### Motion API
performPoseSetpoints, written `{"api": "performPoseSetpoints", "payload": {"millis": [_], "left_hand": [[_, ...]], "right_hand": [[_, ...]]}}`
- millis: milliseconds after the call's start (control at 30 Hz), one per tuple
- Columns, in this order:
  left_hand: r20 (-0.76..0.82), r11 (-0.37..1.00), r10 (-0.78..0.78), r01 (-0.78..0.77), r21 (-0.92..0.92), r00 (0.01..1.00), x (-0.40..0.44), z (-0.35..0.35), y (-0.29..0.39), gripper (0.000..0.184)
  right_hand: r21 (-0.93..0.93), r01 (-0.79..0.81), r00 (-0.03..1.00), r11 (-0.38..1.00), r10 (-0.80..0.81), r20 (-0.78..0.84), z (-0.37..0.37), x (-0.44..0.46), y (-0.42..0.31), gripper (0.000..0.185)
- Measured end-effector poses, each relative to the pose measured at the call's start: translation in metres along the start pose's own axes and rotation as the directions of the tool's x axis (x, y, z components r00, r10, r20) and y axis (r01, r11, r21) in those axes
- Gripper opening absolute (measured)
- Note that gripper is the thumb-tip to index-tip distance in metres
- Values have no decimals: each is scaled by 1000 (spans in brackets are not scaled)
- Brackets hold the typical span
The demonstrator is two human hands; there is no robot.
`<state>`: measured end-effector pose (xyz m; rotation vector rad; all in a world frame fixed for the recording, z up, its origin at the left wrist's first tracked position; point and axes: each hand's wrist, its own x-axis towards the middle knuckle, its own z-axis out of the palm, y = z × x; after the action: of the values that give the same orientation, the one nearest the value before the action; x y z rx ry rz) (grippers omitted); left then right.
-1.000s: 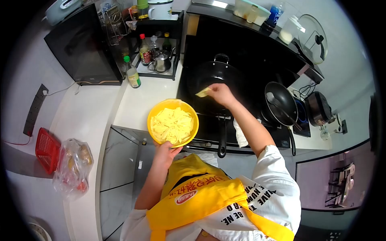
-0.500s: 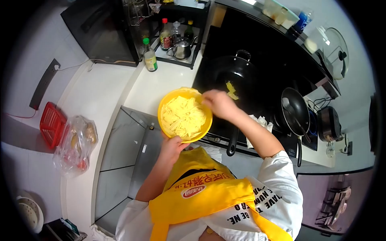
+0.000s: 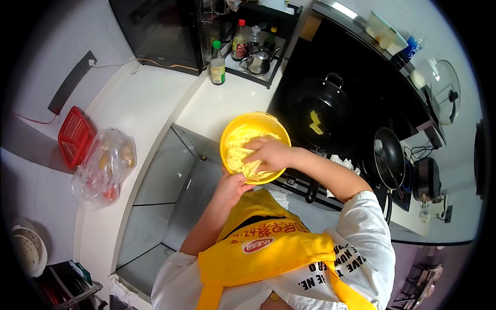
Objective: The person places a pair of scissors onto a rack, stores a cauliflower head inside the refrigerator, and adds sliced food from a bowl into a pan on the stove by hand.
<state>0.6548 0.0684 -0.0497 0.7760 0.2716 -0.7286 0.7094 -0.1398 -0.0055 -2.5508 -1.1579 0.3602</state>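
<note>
My left hand (image 3: 233,185) grips the near rim of a yellow bowl (image 3: 279,129), holding it in front of the apron. Inside lie many pale yellow strips (image 3: 237,155) that look like cut potato. My right hand (image 3: 271,154) reaches into the bowl, its fingers spread over the strips and their tips partly hidden among them. Beyond the bowl, a black wok (image 3: 336,106) sits on the stove with a few yellow strips (image 3: 315,123) lying in it.
A frying pan (image 3: 390,155) with a utensil in it stands at the right. Left of the stove are a green-capped bottle (image 3: 217,67) and a metal pot (image 3: 259,63) on a rack. A plastic bag (image 3: 106,168) and a red basket (image 3: 76,135) rest on the left counter.
My right hand has moved from the bowl's right rim down into the strips. The view has shifted, so the bowl and wok appear further right. My left hand keeps its hold.
</note>
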Motion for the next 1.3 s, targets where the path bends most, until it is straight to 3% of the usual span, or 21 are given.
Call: {"api": "performPoseSetpoints", "payload": {"millis": [33,100,133,200,233,300,367,433,500,567,667,700,767,833,933,1033,1100,1167,1200,1300], "left_hand": [[-50,999,17,-14,45,999,-3,2,2,74],[-45,999,20,-17,51,999,-11,6,5,74],[-51,996,21,-17,82,998,-13,8,6,74],[-48,993,23,-17,120,999,-8,5,4,74],[-1,995,7,-7,103,1000,0,-1,0,75],[49,996,-8,4,89,999,6,-10,-2,77],[121,980,-88,64,186,989,8,-15,9,78],[57,985,-44,34,170,997,-10,-4,16,78],[-12,989,-1,2,148,1000,-19,-2,15,79],[-11,989,-21,22,146,1000,-19,-6,11,78],[4,994,-30,29,107,1000,-16,-18,9,77],[0,994,-30,30,103,1000,-20,-16,12,77],[-68,991,6,3,135,998,-27,-11,20,75],[-74,992,6,3,122,997,-32,-9,27,73],[-44,996,4,0,85,999,-31,-11,32,69],[-12,997,-4,5,77,1000,-33,-9,29,66],[-14,996,-9,10,92,1000,-33,-7,26,65],[-18,993,-42,44,105,999,-29,-9,28,67],[-20,993,-43,45,105,999,-30,-7,28,67],[-37,995,-33,36,91,999,-31,-3,29,70]], "right_hand": [[118,2,1000,993,-2,2,-9,1,8,41],[241,-125,985,962,150,-88,-19,9,12,38],[242,-125,985,962,151,-88,-22,18,13,38],[261,-530,815,807,569,-106,-23,45,12,35],[264,-533,811,804,574,-111,-13,54,9,35],[272,-271,946,923,308,-104,12,64,0,31],[93,1,994,996,9,-105,10,54,-26,31],[101,46,999,994,-44,-24,3,43,-27,32],[-37,145,987,989,-142,77,-11,31,-25,34],[-55,148,983,987,-141,115,-18,24,-12,34],[128,-60,997,990,54,51,-31,17,6,37],[130,-57,997,990,50,56,-35,15,2,37],[96,-90,991,991,99,-90,-41,11,-6,42],[92,-95,991,991,103,-88,-43,10,-20,50],[-146,-135,985,980,117,-129,-31,6,-46,70],[-266,-82,993,960,55,-109,-20,14,-29,72],[-154,-65,994,986,49,-101,-23,19,-8,66],[10,-184,976,983,184,-119,-33,22,-5,55],[-92,-108,963,990,81,-258,-28,20,-6,42],[-195,-6,988,981,-25,-153,-41,10,-47,34]]}}
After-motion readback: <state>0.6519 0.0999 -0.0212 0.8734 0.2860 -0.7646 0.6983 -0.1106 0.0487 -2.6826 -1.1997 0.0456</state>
